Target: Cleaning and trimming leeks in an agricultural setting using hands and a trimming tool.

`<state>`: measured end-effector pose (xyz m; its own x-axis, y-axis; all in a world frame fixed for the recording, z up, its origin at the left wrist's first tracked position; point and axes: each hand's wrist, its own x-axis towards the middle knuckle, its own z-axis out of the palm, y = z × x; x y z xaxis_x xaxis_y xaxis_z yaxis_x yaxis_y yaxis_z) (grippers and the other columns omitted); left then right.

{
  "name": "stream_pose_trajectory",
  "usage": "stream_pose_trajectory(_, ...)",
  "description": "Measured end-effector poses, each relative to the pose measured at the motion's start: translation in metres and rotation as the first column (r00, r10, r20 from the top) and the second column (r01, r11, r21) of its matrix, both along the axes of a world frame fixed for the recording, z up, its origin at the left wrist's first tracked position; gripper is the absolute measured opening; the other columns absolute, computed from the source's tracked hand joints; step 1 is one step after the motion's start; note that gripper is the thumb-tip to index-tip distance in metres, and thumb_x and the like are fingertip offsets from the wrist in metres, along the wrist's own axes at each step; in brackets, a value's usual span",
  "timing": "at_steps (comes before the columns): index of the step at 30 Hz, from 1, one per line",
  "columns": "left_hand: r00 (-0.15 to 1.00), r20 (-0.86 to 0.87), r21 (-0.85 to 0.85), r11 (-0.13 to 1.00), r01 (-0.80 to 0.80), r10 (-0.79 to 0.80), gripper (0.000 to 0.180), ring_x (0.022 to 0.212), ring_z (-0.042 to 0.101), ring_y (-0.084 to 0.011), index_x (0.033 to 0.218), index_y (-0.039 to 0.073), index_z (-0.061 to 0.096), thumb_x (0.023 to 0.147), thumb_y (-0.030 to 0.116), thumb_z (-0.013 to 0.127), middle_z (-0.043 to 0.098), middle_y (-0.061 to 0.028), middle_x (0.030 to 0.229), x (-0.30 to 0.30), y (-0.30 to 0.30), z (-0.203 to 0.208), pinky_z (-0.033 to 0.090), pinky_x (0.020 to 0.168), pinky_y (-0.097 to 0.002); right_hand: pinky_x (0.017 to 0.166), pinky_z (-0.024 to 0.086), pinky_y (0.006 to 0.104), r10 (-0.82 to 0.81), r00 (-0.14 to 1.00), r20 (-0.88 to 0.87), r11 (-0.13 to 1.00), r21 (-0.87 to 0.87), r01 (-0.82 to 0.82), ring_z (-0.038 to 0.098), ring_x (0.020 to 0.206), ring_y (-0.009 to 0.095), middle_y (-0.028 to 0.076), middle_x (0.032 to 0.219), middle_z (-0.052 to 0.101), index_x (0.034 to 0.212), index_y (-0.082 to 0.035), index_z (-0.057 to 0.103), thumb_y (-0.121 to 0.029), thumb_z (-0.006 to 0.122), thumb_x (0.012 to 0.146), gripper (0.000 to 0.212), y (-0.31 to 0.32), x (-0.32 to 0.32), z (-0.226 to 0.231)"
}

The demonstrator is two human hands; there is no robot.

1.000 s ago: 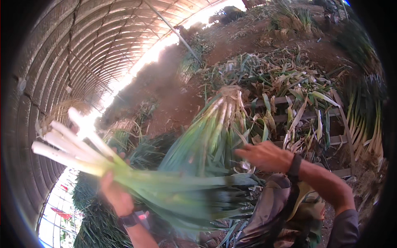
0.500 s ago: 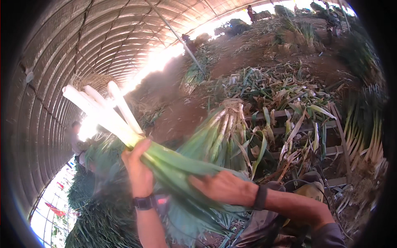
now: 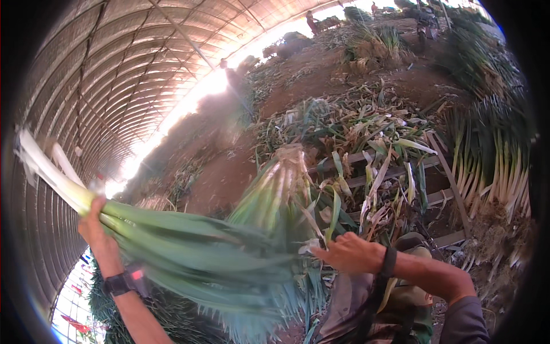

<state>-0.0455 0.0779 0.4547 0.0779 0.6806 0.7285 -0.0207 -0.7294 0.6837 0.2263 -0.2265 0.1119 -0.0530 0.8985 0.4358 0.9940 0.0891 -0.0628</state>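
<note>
Left hand (image 3: 98, 229): closed around a bunch of leek-like stalks (image 3: 189, 246) where white shank meets green leaf. The bunch is raised at the left, white ends toward the upper left, leaves trailing rightward across the lower middle. Right hand (image 3: 350, 253): fingers curled, near the leaf tips; whether it pinches a scrap cannot be told. A watch (image 3: 118, 284) is on the left wrist, a dark band (image 3: 389, 261) on the right.

Just beyond lies a second bunch (image 3: 286, 175), root end away from the person. Further out are a slatted wooden frame (image 3: 450, 180), a heap of leaf scraps (image 3: 355, 114) and, at right, a row of rooted stalks (image 3: 501, 155).

Progress, as judged: the held shanks look white and bare, so their stripping appears largely done; the second bunch and the right-hand row, dull and rooted, appear left to do. The scrap heap suggests considerable work completed.

Limitations: motion blurs the held leaves, which partly cover the second bunch. The raised root ends run into the dark rim. Glare washes out the far side; distant figures (image 3: 312, 23) are indistinct.
</note>
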Motion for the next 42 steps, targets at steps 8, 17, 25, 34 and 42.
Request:
stream_pose_trajectory(8, 0.837, -0.428, 0.447, 0.885, -0.133, 0.342, 0.057, 0.079, 0.066, -0.0232, 0.115, -0.006, 0.061, 0.070, 0.022, 0.081, 0.068, -0.0132, 0.094, 0.107, -0.049, -0.025, 0.054, 0.071, -0.0362, 0.067, 0.057, 0.0366, 0.095, 0.995, -0.029, 0.877, 0.475, -0.069, 0.063, 0.080, 0.024, 0.014, 0.098, 0.059, 0.119, 0.002, 0.053, -0.020, 0.069, 0.087, 0.043, -0.020, 0.021, 0.087)
stream_pose_trajectory(17, 0.718, -0.581, 0.692, 0.697, 0.189, 0.382, 0.061, 0.108, 0.061, -0.0344, 0.115, -0.003, 0.061, 0.063, 0.021, 0.080, 0.061, -0.0223, 0.116, 0.214, -0.105, -0.126, 0.048, 0.096, -0.0444, 0.069, 0.057, 0.0405, 0.066, 0.939, -0.337, 0.921, 0.382, 0.072, 0.067, 0.085, 0.033, 0.015, 0.105, 0.065, 0.121, -0.001, 0.055, -0.014, 0.074, 0.086, 0.042, -0.036, 0.035, 0.082)
stream_pose_trajectory(25, 0.694, -0.686, 0.062, 0.933, 0.355, -0.219, 0.043, 0.071, 0.071, -0.0197, 0.097, -0.002, 0.068, 0.065, 0.022, 0.085, 0.073, -0.0124, 0.083, 0.228, -0.136, -0.111, 0.055, 0.063, -0.0335, 0.077, 0.053, 0.0498, 0.097, 0.729, -0.678, 0.917, 0.345, 0.199, 0.064, 0.097, 0.042, 0.022, 0.111, 0.061, 0.129, -0.003, 0.050, -0.025, 0.070, 0.088, 0.050, 0.041, 0.023, 0.047)
stream_pose_trajectory(34, 0.740, -0.648, 0.191, 0.902, 0.386, -0.179, 0.034, 0.072, 0.069, -0.0192, 0.089, 0.000, 0.071, 0.063, 0.020, 0.082, 0.071, -0.0101, 0.078, 0.216, -0.154, -0.120, 0.055, 0.069, -0.0347, 0.072, 0.052, 0.0509, -0.032, 0.713, -0.701, 0.874, 0.327, 0.360, 0.064, 0.086, 0.043, 0.022, 0.094, 0.063, 0.102, 0.001, 0.053, -0.030, 0.069, 0.091, 0.036, 0.078, 0.007, 0.067)
stream_pose_trajectory(42, 0.787, -0.592, 0.177, 0.923, 0.340, -0.176, 0.036, 0.072, 0.070, -0.0206, 0.091, 0.001, 0.071, 0.063, 0.021, 0.080, 0.071, -0.0112, 0.079, 0.217, -0.150, -0.125, 0.055, 0.069, -0.0358, 0.062, 0.052, 0.0516, -0.090, 0.838, -0.538, 0.859, 0.383, 0.338, 0.065, 0.068, 0.042, 0.021, 0.078, 0.064, 0.088, -0.001, 0.055, -0.025, 0.064, 0.091, 0.026, 0.080, 0.015, 0.075)
